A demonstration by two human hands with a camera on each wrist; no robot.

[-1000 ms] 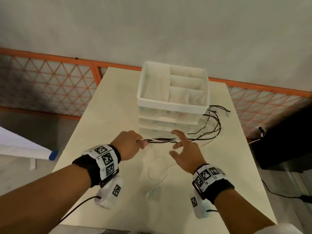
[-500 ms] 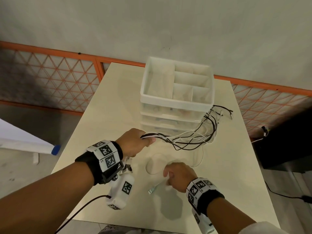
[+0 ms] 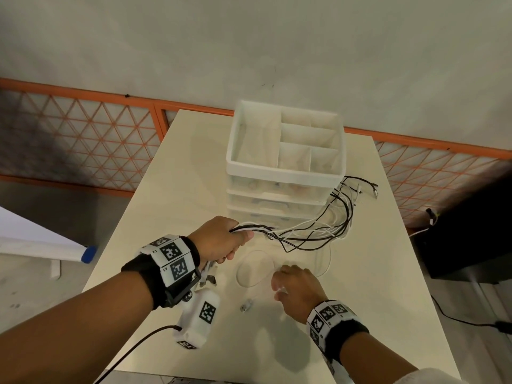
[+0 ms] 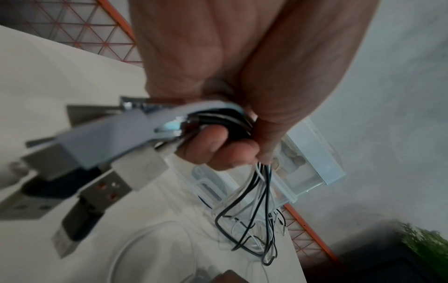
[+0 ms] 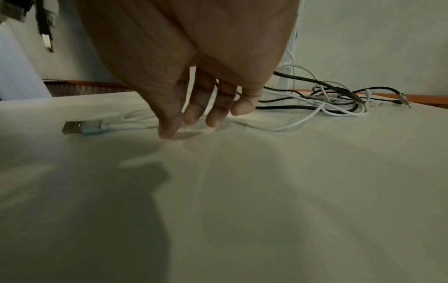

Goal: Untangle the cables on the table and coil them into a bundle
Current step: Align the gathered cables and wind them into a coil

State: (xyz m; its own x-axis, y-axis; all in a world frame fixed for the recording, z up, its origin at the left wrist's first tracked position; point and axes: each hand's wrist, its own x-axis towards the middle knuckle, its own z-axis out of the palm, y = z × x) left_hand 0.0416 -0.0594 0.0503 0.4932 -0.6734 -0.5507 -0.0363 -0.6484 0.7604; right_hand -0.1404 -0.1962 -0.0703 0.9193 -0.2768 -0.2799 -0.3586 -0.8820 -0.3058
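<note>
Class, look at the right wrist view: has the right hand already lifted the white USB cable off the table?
No: the white USB cable lies flat on the table under the right hand's fingertips.

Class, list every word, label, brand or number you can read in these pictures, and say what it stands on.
No readable words, brands or numbers.
Wrist bands: black-and-white square code markers only, plus tiny marks too small to read.
Cable plugs: no print visible; blurred.
Drawer unit: unmarked.

Left hand [image 3: 221, 239] fisted and raised; right hand [image 3: 297, 291] lowered, fingers downward.
</note>
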